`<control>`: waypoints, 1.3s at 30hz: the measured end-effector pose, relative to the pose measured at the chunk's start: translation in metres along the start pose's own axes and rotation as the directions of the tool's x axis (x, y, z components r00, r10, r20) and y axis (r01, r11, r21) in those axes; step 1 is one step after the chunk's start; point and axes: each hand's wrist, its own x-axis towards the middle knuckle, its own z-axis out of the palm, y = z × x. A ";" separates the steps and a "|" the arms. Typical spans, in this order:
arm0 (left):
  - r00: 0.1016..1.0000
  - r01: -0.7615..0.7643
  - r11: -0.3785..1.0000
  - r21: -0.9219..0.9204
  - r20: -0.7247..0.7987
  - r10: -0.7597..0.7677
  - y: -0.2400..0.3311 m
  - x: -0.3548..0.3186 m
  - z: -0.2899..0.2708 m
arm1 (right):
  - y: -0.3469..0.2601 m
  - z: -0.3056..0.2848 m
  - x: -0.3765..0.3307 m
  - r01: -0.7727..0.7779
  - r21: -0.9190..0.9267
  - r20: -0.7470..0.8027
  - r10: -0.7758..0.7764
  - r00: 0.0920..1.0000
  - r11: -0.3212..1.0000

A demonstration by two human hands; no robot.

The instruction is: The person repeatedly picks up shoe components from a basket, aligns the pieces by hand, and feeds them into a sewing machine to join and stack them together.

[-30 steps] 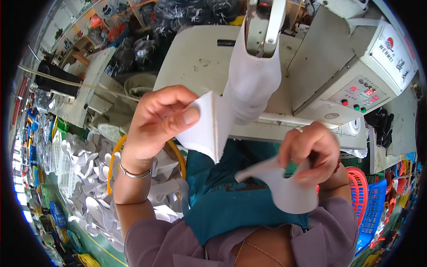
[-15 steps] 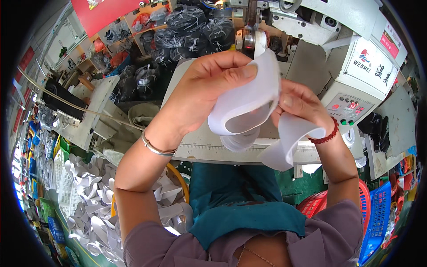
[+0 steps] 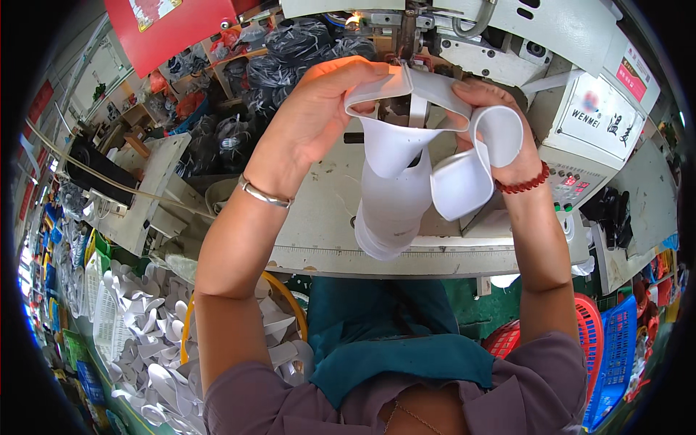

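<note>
At the tip of the machine head point(image 3: 408, 32), my hands spread a white flexible piece point(image 3: 395, 145) that looks like a shoe upper. My left hand point(image 3: 319, 105) pinches its upper left edge, thumb on top. On the other side, my right hand point(image 3: 511, 119) grips the right part, fingers partly hidden behind the material. A curled white strip point(image 3: 464, 185) hangs from the right hand; whether it joins the same piece I cannot tell. Below, over the table, stands a column of similar white pieces point(image 3: 391, 225), its top covered by the held piece.
The pale worktable point(image 3: 319, 232) has a ruler along its front edge. A control box point(image 3: 576, 181) with lit displays stands at right. Heaped white pieces point(image 3: 156, 348) and a yellow-rimmed basket point(image 3: 293, 301) are at lower left; red point(image 3: 591, 326) and blue point(image 3: 616, 355) baskets at lower right.
Both hands have moved up and away toward the machine head. The white piece has been turned and opened out, its top edge now at the head's tip; the curled strip has risen too.
</note>
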 end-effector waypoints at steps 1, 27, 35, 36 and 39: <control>1.000 -0.003 1.000 0.029 0.007 0.003 -0.001 0.004 -0.004 | 0.004 0.002 0.000 0.001 0.000 -0.001 -0.001 1.000 1.000; 0.996 0.091 0.992 -0.088 0.021 -0.089 -0.021 0.045 -0.029 | 0.029 -0.020 0.022 -0.113 0.418 0.070 0.092 0.993 0.901; 0.995 0.098 0.988 -0.123 0.026 -0.096 -0.021 0.041 -0.026 | 0.032 -0.019 0.022 -0.114 0.456 0.132 0.060 0.989 0.883; 0.995 0.100 0.987 -0.123 0.026 -0.097 -0.021 0.041 -0.027 | 0.032 -0.016 0.019 -0.087 0.455 0.109 0.041 0.993 0.886; 0.994 0.104 0.987 -0.122 0.025 -0.102 -0.023 0.043 -0.032 | 0.033 -0.015 0.020 -0.068 0.461 0.093 0.028 0.995 0.885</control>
